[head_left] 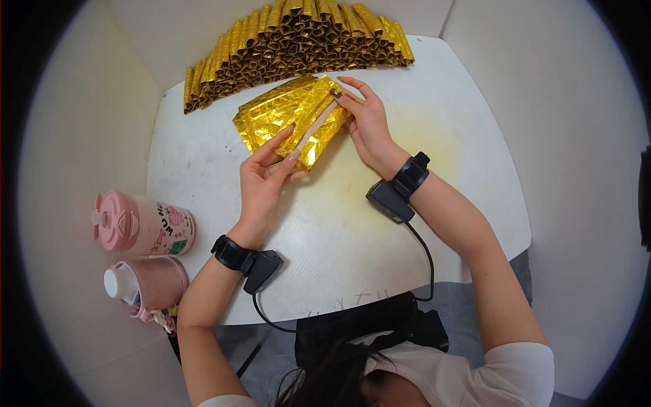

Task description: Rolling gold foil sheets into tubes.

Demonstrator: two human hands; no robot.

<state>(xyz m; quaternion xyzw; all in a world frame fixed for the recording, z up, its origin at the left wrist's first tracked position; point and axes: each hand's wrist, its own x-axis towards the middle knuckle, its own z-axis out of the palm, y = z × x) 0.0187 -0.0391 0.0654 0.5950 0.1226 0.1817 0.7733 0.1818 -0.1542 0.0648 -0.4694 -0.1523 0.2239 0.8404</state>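
Note:
A gold foil paper sheet [313, 153] is held slantwise between my two hands above the table, with a pale strip showing along its length. My left hand [266, 175] pinches its lower end, thumb on the near side. At the upper right end, my right hand [368, 125] grips it between thumb and fingers; some fingertips are hidden behind the foil. Behind and to the left lies a stack of crinkled gold foil sheets [271, 108], partly covered by the held one.
A large heap of rolled gold foil tubes [298, 41] stands against the back wall of the white table [339, 254]. At the left edge are a pink-lidded bottle [146, 224] and a pink cup-shaped holder [161, 281]. Black wrist devices trail cables from both wrists.

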